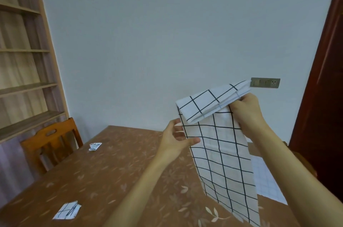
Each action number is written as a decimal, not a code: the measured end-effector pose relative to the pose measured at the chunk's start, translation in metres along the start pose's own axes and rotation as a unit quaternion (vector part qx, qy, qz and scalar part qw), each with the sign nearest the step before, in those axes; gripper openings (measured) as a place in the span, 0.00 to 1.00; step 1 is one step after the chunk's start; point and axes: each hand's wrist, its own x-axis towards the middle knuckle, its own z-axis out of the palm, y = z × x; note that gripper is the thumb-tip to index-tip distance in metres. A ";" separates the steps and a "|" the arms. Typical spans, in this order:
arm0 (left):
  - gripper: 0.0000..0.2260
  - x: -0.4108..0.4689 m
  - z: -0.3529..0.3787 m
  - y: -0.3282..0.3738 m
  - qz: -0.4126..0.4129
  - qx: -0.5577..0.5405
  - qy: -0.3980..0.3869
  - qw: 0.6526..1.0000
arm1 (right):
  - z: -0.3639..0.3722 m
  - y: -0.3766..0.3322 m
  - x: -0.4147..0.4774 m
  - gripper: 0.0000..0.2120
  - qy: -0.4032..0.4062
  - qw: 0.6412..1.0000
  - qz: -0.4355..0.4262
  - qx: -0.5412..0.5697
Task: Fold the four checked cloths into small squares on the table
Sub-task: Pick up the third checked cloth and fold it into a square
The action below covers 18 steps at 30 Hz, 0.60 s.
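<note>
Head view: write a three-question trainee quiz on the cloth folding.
1. True or false: the held checked cloth lies flat on the table.
2. The right hand grips the cloth's upper end. What does the left hand do? A: pinches the cloth's left edge. B: rests on the table. C: holds a folded square.
3. Fill in: the far folded square lies nearest the wooden ___.
Key: 1 false, it hangs from the hands; 2 A; 3 chair.
</note>
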 end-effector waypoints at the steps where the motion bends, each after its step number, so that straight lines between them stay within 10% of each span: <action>1: 0.38 0.003 0.001 0.000 -0.003 0.008 -0.003 1.000 | -0.002 -0.003 -0.001 0.14 -0.006 1.000 0.001 0.011; 8: 0.15 0.003 -0.002 -0.013 0.027 -0.034 -0.022 0.999 | -0.020 -0.006 0.004 0.08 0.006 1.000 -0.010 0.013; 18: 0.23 -0.005 -0.038 0.009 -0.005 -0.035 -0.135 0.990 | -0.010 -0.005 0.001 0.07 -0.007 0.999 0.038 0.024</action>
